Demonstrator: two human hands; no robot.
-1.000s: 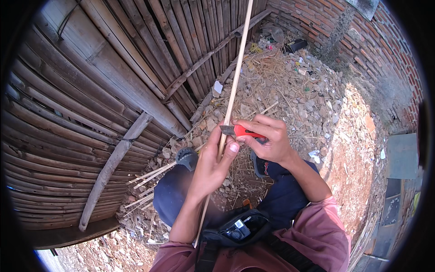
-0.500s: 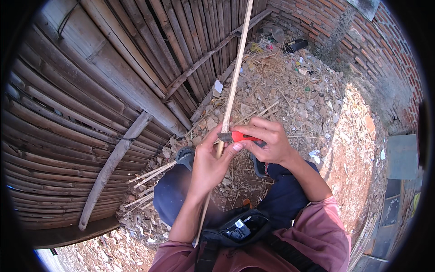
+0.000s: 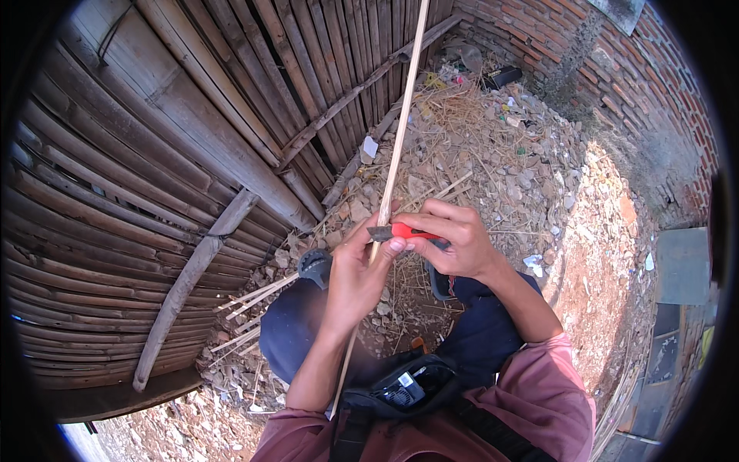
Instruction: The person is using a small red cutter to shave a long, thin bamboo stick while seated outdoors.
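Note:
A long pale bamboo strip [image 3: 402, 127] runs from the top of the view down between my hands and on past my left forearm. My left hand [image 3: 356, 273] is closed around it, with fingers on the far side and the thumb in front. In my right hand [image 3: 459, 240] is a red utility knife [image 3: 408, 231], gripped by its handle. Its dark blade lies crosswise over the strip, just above my left thumb. My right thumb presses close beside the left thumb tip. The right fingers partly cover the knife's handle.
A bamboo slat wall [image 3: 208, 115] closes the left side, with a wooden brace [image 3: 196, 285] on it. Stones and straw litter the ground [image 3: 493, 177]. Several cut strips [image 3: 258, 296] lie beside my left leg. A brick wall [image 3: 554, 38] stands at the back right. An open pouch [image 3: 404, 389] sits at my waist.
The knife blade has shifted very slightly left across the strip. Both hands keep nearly the same place and grip.

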